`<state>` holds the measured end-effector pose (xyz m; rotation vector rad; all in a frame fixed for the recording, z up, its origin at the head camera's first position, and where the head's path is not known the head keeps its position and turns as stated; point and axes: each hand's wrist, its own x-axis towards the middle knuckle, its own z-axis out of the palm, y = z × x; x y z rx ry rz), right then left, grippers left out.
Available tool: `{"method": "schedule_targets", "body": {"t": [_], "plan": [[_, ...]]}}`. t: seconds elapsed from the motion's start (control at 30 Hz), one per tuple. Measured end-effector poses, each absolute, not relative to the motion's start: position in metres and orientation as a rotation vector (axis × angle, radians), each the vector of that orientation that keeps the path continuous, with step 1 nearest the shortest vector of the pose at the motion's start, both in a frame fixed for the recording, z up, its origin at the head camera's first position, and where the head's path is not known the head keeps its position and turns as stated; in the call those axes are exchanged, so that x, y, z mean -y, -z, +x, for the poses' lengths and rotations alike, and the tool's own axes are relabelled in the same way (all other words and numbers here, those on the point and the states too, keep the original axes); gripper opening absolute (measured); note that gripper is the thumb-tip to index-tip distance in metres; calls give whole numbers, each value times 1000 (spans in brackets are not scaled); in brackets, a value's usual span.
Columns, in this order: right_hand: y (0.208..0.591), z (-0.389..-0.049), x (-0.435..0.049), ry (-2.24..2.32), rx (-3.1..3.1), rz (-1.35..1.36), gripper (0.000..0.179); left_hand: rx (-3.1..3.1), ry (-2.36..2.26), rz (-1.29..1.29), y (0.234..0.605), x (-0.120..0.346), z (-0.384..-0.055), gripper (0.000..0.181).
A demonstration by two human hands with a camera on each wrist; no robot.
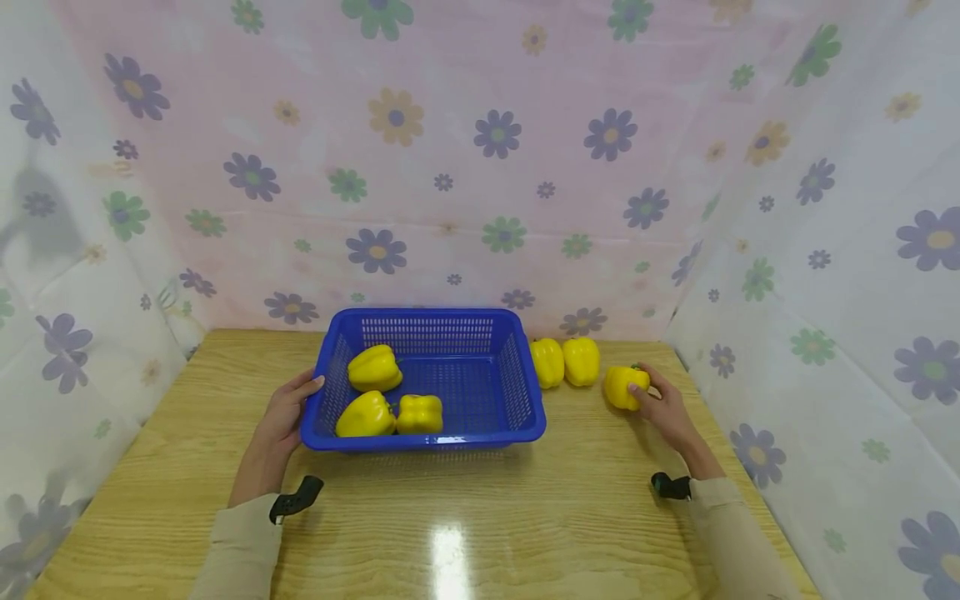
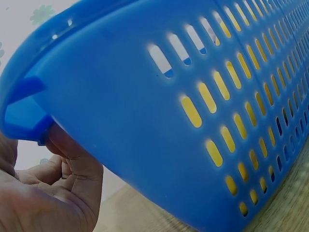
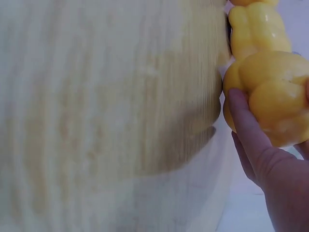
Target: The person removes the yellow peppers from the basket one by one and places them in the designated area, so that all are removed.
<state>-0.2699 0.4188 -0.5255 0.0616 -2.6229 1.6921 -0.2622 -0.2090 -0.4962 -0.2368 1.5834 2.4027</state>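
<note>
A blue perforated plastic basket (image 1: pixel 480 439) stands on the table. My left hand (image 1: pixel 281 417) grips its left rim, fingers hooked under the lip in the left wrist view. Three yellow bell peppers lie in the basket's left half: one at the back (image 1: pixel 373 368), one at the front left (image 1: pixel 364 415) and one beside it (image 1: pixel 420 414). On the table at the right, my right hand (image 1: pixel 670 414) holds another yellow bell pepper (image 1: pixel 619 388) between thumb and fingers. In the right wrist view this pepper (image 3: pixel 275 92) is low at the tabletop; whether it touches the wood is unclear.
Two more yellow bell peppers, one against the basket's right side (image 1: pixel 548 363) and one next to it (image 1: pixel 582 361), stand near the table's back edge. The wooden table (image 1: pixel 555 517) is enclosed by flower-print cloth (image 1: pixel 450 208) at the back and both sides.
</note>
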Motion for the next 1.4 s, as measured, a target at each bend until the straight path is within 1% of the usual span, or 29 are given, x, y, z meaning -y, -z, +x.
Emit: {"method": "schedule_targets", "body": {"t": [0.2,0.37,0.73,1.07,1.3,1.4], "plan": [[522,-284,-421,-1652,2654,133,67,-1583,-2402,-234,496,209,-262,72],[519,-295,-421,-1716,2640,202,64,-1574,-2406,-231,497,209,-262,71],[515,-313,-421,-1707,2692,113,65,-1586,-2397,-244,496,209,-262,71],[506,-324,-419,-1859,2767,75,67,-1607,-2390,-238,497,210,-261,65],[498,-334,-413,-1921,2795,-45,68,-1600,-2393,-239,497,209,-261,66],[494,-337,-411,-1913,2824,-81,68,-1588,-2407,-248,496,209,-261,63]]}}
